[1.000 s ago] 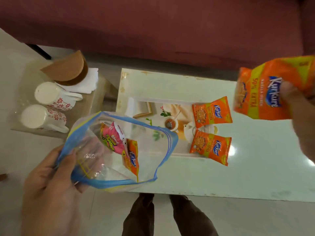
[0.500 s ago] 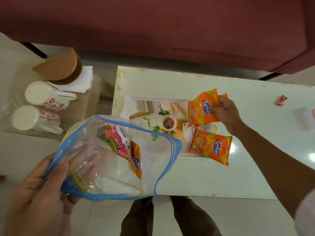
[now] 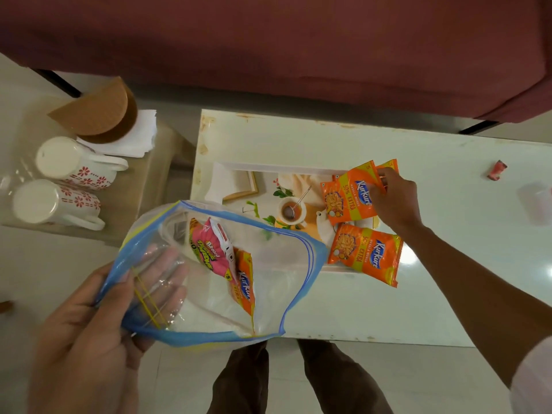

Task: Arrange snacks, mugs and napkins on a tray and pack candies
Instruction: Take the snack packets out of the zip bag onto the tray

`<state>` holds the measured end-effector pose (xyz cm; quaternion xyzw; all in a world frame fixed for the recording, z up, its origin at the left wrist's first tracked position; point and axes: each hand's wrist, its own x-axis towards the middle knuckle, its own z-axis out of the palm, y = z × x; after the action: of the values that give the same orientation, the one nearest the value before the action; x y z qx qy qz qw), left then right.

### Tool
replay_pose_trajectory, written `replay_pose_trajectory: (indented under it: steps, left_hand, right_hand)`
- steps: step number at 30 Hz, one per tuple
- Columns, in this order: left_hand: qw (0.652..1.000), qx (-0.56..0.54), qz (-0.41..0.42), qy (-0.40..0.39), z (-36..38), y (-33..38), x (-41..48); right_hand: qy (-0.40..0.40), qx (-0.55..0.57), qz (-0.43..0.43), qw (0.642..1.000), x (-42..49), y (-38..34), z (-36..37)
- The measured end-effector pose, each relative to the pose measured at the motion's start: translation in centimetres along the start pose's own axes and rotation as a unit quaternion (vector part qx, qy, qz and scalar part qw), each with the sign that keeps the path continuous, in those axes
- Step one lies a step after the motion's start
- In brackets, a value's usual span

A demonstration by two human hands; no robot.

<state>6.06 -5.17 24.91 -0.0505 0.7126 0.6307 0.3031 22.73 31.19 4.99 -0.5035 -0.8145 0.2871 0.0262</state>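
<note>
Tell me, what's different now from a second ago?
The right hand carried an orange snack packet from up near the camera down to the tray, laying it over the packet already at the far right; fingers still touch it. The near packet, the left hand holding the zip bag open, and the mugs stayed put.

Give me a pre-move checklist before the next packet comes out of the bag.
1. Bag mouth open: ok, left hand holds it wide.
2. Packets left in bag: ok, pink one and orange one.
3. Right hand free: not ok, gripping top packet on tray.
4. Tray space: ok, left part bare.
5. Lower packet fully on tray: not ok, overhangs near edge.
6. Mugs on tray: not ok, on side table.
</note>
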Motion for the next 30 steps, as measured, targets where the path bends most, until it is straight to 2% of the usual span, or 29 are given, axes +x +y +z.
replay_pose_trajectory:
  steps: [3, 5, 8, 11, 13, 16, 18, 20, 22, 26, 30]
  left_hand:
    - [0.999, -0.038, -0.014, -0.007, 0.3, -0.5, -0.1]
    - [0.998, -0.045, -0.016, 0.032, 0.7, -0.7, -0.5]
    - [0.997, -0.038, -0.024, 0.057, 1.6, -0.4, -1.1]
    - [0.997, -0.043, -0.030, 0.052, 1.9, -0.3, -1.3]
    - [0.997, -0.033, -0.037, 0.051, 2.2, -0.5, -1.4]
    - [0.997, -0.008, -0.045, 0.057, 2.8, -1.0, -1.7]
    - [0.998, 0.004, -0.034, 0.056, 3.3, -1.3, -2.0]
    - [0.998, 0.012, -0.016, 0.053, 3.8, -1.5, -2.4]
    - [0.999, 0.020, 0.003, 0.041, 4.3, -1.8, -3.1]
    - [0.998, 0.046, 0.034, 0.033, 5.5, -2.5, -4.4]
    - [0.998, 0.041, 0.047, 0.021, 6.5, -2.7, -4.6]
  right_hand:
    - [0.000, 0.013, 0.011, 1.000, -0.6, 0.3, 0.1]
    - [0.014, 0.011, 0.015, 1.000, -1.3, 0.1, -0.5]
    - [0.086, 0.014, 0.006, 0.996, -2.9, -1.4, -2.1]
    - [0.158, 0.094, -0.018, 0.983, -6.4, -5.9, -5.2]
    - [0.152, 0.156, -0.067, 0.974, -10.4, -10.2, -7.8]
    - [0.075, 0.191, -0.157, 0.966, -16.5, -15.6, -10.4]
    - [-0.032, 0.170, -0.179, 0.968, -18.9, -17.7, -10.0]
    - [-0.173, 0.047, -0.131, 0.975, -19.5, -18.7, -8.1]
    - [-0.255, -0.098, -0.082, 0.958, -19.2, -18.2, -5.5]
    - [-0.301, -0.126, -0.037, 0.945, -17.7, -17.6, -2.1]
    - [-0.327, -0.154, -0.056, 0.931, -16.8, -16.9, -0.6]
